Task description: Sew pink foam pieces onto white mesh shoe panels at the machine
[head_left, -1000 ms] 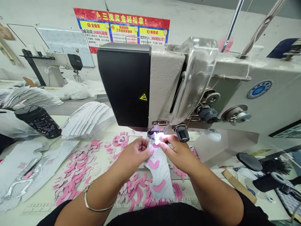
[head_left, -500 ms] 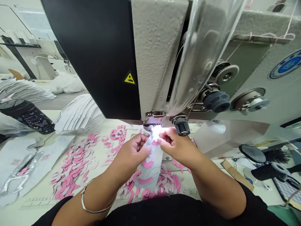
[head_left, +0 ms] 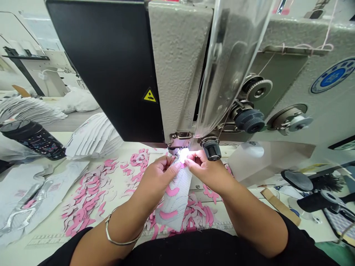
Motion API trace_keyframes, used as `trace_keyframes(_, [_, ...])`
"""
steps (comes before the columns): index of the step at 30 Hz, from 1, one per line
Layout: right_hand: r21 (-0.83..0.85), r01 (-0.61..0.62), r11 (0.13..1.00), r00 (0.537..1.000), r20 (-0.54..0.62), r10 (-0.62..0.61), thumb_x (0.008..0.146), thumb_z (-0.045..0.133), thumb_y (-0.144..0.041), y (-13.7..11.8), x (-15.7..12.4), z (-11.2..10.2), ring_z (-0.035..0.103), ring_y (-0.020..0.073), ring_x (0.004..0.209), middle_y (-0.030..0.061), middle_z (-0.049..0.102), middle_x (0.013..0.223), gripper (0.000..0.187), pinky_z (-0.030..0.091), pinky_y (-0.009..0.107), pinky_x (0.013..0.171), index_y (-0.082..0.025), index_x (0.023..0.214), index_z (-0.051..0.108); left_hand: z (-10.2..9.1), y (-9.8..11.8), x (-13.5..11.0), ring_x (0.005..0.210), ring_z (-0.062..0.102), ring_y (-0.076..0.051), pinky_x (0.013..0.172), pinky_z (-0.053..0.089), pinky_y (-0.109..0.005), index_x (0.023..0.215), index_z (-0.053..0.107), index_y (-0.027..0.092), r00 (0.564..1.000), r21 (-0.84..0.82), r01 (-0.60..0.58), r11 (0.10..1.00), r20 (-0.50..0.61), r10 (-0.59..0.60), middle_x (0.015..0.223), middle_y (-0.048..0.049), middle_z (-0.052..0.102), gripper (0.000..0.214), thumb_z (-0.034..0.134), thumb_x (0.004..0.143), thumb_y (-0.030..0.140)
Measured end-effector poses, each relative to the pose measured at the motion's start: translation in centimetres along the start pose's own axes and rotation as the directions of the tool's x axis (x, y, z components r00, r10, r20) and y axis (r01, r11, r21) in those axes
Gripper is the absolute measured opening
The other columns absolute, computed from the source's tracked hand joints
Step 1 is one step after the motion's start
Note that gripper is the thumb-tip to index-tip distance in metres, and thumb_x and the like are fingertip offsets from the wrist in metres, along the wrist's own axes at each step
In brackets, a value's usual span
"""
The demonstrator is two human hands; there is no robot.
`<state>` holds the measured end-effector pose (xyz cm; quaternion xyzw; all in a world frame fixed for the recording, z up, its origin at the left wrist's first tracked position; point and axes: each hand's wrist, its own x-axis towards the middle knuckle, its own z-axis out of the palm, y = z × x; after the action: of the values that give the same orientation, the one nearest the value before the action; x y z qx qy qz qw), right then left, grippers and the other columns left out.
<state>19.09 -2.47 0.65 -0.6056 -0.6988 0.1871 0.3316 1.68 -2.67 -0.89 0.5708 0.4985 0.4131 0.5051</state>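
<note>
- Industrial sewing machine (head_left: 180,74) looms over the frame, its clear plastic guard (head_left: 233,62) angled down toward the needle area, a lamp glowing bright beneath.
- Work table (head_left: 58,142) spreads below, a printed ruler scale (head_left: 47,241) running along its near edge.
- Stack of white cut pieces (head_left: 94,136) fans out left of the machine, beside a dark patterned bottle (head_left: 33,139).
- Loose pink crescent cut-outs (head_left: 83,195) lie scattered across the tabletop on both sides of the work.
- Perforated white panel (head_left: 174,199) sits directly under the presser foot (head_left: 174,150), its far end at the lit stitching point, its near end over the loose cut-outs.
- Pink crescent patches (head_left: 172,191) lie along the panel.
- Left hand (head_left: 156,175), a metal bangle (head_left: 119,241) at the wrist, and right hand (head_left: 205,171) each hold the panel's far end in a narrow pinch, fingertips closing in from either side.
</note>
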Motion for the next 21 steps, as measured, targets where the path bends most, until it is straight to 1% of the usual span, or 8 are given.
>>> trace_keyframes(2, [0.005, -0.011, 1.000, 1.000, 0.002, 0.011, 0.085, 0.055, -0.042, 0.17, -0.03, 0.19, 0.050, 0.0163, 0.065, -0.0001, 0.053, 0.070, 0.021, 0.039, 0.030, 0.060, -0.022, 0.078, 0.056, 0.03, -0.20, 0.01, 0.059, 0.040, -0.011, 0.052, 0.035, -0.022, 0.077, 0.056, 0.020, 1.000, 0.018, 0.001, 1.000, -0.009, -0.001, 0.066, 0.0039, 0.046, 0.028, 0.063, 0.083, 0.047])
trace_keyframes(5, [0.023, -0.018, 1.000, 1.000, -0.010, 0.019, 0.084, 0.055, -0.043, 0.25, -0.11, 0.37, 0.051, 0.0167, 0.066, 0.0000, 0.054, 0.072, 0.022, 0.039, 0.030, 0.062, -0.022, 0.081, 0.057, -0.11, -0.28, 0.00, 0.060, 0.044, -0.012, 0.054, 0.037, -0.023, 0.082, 0.059, 0.021, 1.000, 0.071, -0.002, 0.997, -0.002, 0.002, 0.068, 0.0033, 0.049, 0.026, 0.060, 0.084, 0.047])
trace_keyframes(9, [0.036, -0.043, 0.998, 0.999, 0.003, 0.043, 0.083, 0.056, -0.044, 0.09, -0.08, 0.30, 0.049, 0.0164, 0.067, 0.0002, 0.053, 0.074, 0.023, 0.039, 0.030, 0.062, -0.022, 0.078, 0.056, -0.36, -0.15, -0.01, 0.067, 0.052, -0.015, 0.060, 0.042, -0.026, 0.088, 0.060, 0.022, 1.000, 0.168, -0.006, 0.986, 0.011, 0.004, 0.078, 0.0018, 0.056, 0.018, 0.058, 0.085, 0.039])
trace_keyframes(13, [0.048, -0.041, 0.998, 0.999, 0.019, 0.040, 0.082, 0.056, -0.044, 0.00, 0.03, 0.19, 0.048, 0.0163, 0.066, -0.0004, 0.050, 0.070, 0.025, 0.038, 0.030, 0.062, -0.022, 0.073, 0.053, -0.34, 0.01, -0.02, 0.072, 0.054, -0.016, 0.062, 0.042, -0.028, 0.090, 0.060, 0.022, 1.000, 0.176, -0.010, 0.984, 0.008, 0.009, 0.085, 0.0008, 0.059, 0.013, 0.056, 0.085, 0.033])
trace_keyframes(15, [0.050, -0.037, 0.998, 0.999, 0.012, 0.037, 0.082, 0.056, -0.044, 0.01, 0.02, 0.24, 0.048, 0.0163, 0.066, -0.0003, 0.050, 0.070, 0.024, 0.038, 0.030, 0.062, -0.022, 0.074, 0.054, -0.23, 0.13, -0.02, 0.071, 0.052, -0.016, 0.062, 0.041, -0.027, 0.088, 0.059, 0.022, 1.000, 0.181, -0.013, 0.983, -0.001, 0.013, 0.081, 0.0018, 0.057, 0.014, 0.056, 0.085, 0.035])
trace_keyframes(18, [0.051, -0.030, 0.998, 1.000, 0.001, 0.030, 0.082, 0.057, -0.042, 0.09, -0.02, 0.40, 0.048, 0.0161, 0.065, -0.0002, 0.051, 0.070, 0.022, 0.039, 0.030, 0.061, -0.022, 0.076, 0.056, -0.05, 0.30, 0.05, 0.065, 0.045, -0.013, 0.060, 0.038, -0.026, 0.081, 0.056, 0.021, 1.000, 0.195, -0.014, 0.981, -0.021, 0.018, 0.071, 0.0042, 0.049, 0.023, 0.058, 0.086, 0.044])
trace_keyframes(21, [0.055, -0.020, 0.998, 1.000, 0.006, 0.020, 0.083, 0.057, -0.042, 0.27, -0.01, 0.53, 0.049, 0.0161, 0.064, 0.0001, 0.052, 0.070, 0.022, 0.040, 0.030, 0.060, -0.021, 0.077, 0.057, 0.11, 0.24, 0.25, 0.063, 0.041, -0.012, 0.058, 0.036, -0.024, 0.078, 0.055, 0.021, 0.999, 0.167, -0.025, 0.986, -0.034, 0.031, 0.069, 0.0051, 0.046, 0.026, 0.060, 0.085, 0.046])
